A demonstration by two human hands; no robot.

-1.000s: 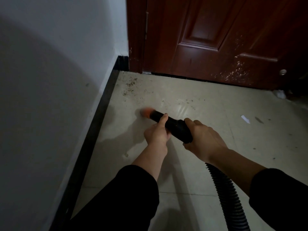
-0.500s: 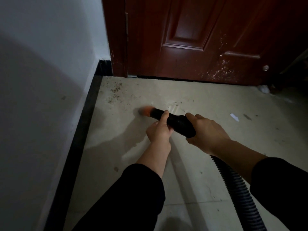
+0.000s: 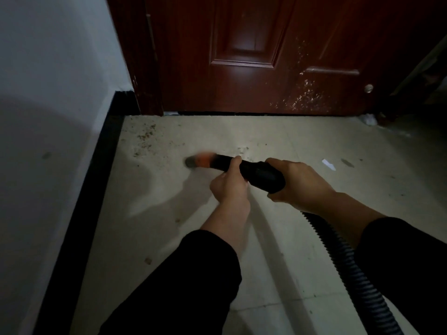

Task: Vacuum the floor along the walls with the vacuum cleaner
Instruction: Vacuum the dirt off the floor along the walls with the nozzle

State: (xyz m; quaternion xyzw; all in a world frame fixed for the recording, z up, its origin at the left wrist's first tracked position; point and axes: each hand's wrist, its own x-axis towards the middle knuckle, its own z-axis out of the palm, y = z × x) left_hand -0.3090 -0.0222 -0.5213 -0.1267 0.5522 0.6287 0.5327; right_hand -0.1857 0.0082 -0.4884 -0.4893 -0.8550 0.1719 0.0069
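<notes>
**Nozzle low near the corner**

A pale tiled floor (image 3: 150, 213) meets a white wall (image 3: 48, 93) edged by black skirting (image 3: 92, 189), below a dark red door (image 3: 266, 56). A black ribbed hose (image 3: 350, 269), bendy and probably light, feeds the rigid black vacuum nozzle (image 3: 256, 171), held low over the floor. The right hand (image 3: 302, 182) closes its fingers round the thick collar; the left hand (image 3: 229, 187) grips the slimmer barrel. Brown crumbs (image 3: 145, 139) lie ahead.

Arms extended, left hand (image 3: 228, 188) and right hand (image 3: 303, 183) grip the nozzle (image 3: 261, 174).
</notes>
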